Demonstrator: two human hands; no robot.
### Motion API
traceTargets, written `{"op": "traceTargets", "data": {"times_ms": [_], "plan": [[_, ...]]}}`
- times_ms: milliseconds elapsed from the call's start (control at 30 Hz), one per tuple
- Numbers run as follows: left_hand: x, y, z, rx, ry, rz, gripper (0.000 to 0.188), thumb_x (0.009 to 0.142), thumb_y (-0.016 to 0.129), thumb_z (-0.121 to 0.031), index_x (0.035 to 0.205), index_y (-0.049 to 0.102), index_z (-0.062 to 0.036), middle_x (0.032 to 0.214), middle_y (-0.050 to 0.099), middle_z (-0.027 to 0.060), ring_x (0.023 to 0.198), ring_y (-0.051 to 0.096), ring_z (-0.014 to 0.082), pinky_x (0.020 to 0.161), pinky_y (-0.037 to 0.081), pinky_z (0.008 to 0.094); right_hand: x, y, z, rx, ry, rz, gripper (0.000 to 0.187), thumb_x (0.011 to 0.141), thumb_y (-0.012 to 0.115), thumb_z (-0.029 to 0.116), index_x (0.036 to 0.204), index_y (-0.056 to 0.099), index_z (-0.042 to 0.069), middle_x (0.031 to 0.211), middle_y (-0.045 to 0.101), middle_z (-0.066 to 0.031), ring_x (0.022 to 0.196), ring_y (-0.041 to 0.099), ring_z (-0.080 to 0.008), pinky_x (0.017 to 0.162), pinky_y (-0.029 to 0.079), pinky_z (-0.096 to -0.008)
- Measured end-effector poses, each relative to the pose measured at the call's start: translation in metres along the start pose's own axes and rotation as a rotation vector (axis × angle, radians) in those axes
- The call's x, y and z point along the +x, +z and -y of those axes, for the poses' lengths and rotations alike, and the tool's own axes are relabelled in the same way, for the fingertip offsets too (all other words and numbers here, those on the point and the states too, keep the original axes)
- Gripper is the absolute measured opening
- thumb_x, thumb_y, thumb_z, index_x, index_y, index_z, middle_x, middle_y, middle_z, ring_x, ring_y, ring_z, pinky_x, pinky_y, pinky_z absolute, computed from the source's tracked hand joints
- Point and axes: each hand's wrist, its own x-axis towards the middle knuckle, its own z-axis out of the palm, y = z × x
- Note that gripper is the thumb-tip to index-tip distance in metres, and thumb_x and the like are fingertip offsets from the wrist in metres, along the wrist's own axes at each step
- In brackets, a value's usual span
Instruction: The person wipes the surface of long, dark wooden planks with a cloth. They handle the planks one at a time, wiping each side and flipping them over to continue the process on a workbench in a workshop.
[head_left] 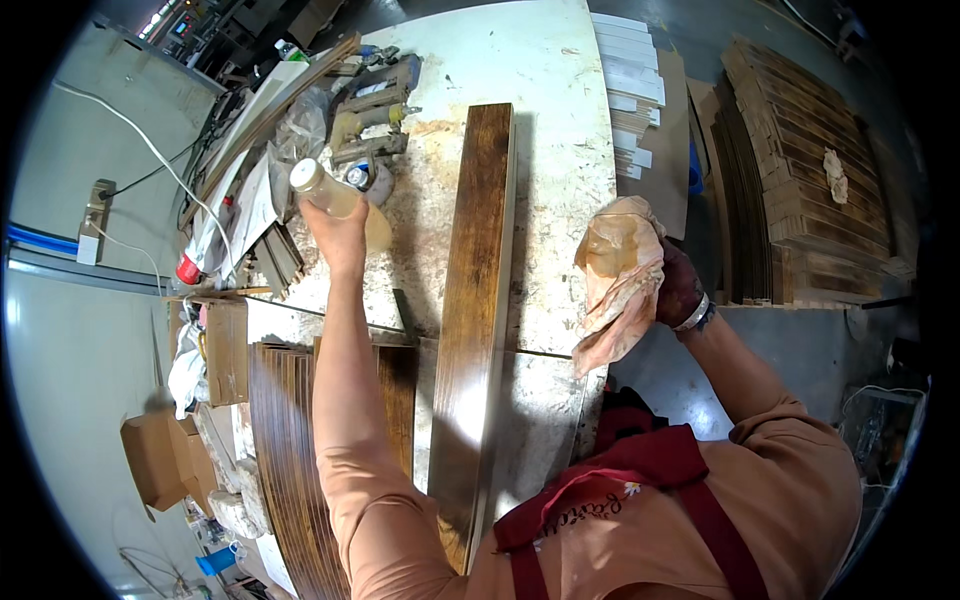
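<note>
My left hand (pixel 340 235) is wrapped round a clear plastic bottle (pixel 330 190) with a white cap, tilted over the left side of the white worktable (pixel 560 60). Pale, cloudy liquid shows inside it. A long dark-brown wooden plank (pixel 482 220) with a glossy grain lies lengthwise on the table between my hands. At the table's right edge my right hand (pixel 679 287) grips a crumpled, pinkish rag (pixel 615 290) with a wet brown stain. The rag hides most of those fingers, and the part of that hand that shows looks dark. Neither hand touches the plank.
Power tools (pixel 375 115) and a crumpled clear plastic bag (pixel 300 125) crowd the far left of the table. Stacked brown planks (pixel 285 430) stand beside my left arm. White strips (pixel 630 70) lie beyond the right edge, near a large stack of boards (pixel 800 150). An open cardboard box (pixel 160 460) sits lower left.
</note>
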Motion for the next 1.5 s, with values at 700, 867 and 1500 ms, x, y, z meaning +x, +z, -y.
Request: {"op": "traceTargets", "data": {"times_ms": [700,867,1500], "plan": [[-0.481,-0.514,-0.216,0.375,-1.055,-0.029,0.079,0.075,0.082,-0.024,0.142,0.043,-0.0116,0.138,0.052,0.0114,0.126,0.049,0.0255,0.103,0.041,0.0389,0.073,0.037,0.13,-0.884,0.097,0.113,0.049,0.099,0.044,0.03,0.138,0.041,0.0,0.136,0.05,-0.0181,0.118,0.056,-0.0296,0.1,0.048,-0.0394],[-0.583,-0.462,-0.218,0.379,-1.032,-0.023,0.117,0.061,0.089,-0.018,0.154,0.017,-0.0192,0.156,0.028,0.0071,0.138,0.036,0.0299,0.104,0.039,0.0466,0.088,0.092,-0.011,-1.784,-0.239,0.505,0.049,0.094,0.055,0.025,0.135,0.045,0.0,0.127,0.055,-0.0171,0.112,0.058,-0.029,0.096,0.048,-0.0373],[-0.615,-0.407,-0.143,-0.146,-0.669,-0.403,0.124,0.064,0.081,-0.002,0.154,-0.003,-0.0152,0.134,0.052,0.0123,0.122,0.051,0.0245,0.108,0.034,0.0379,-0.137,0.177,-0.518,-1.91,0.344,1.27,0.021,0.081,0.061,0.019,0.094,0.064,0.003,0.092,0.063,-0.0146,0.08,0.066,-0.0282,0.063,0.053,-0.0411]]}}
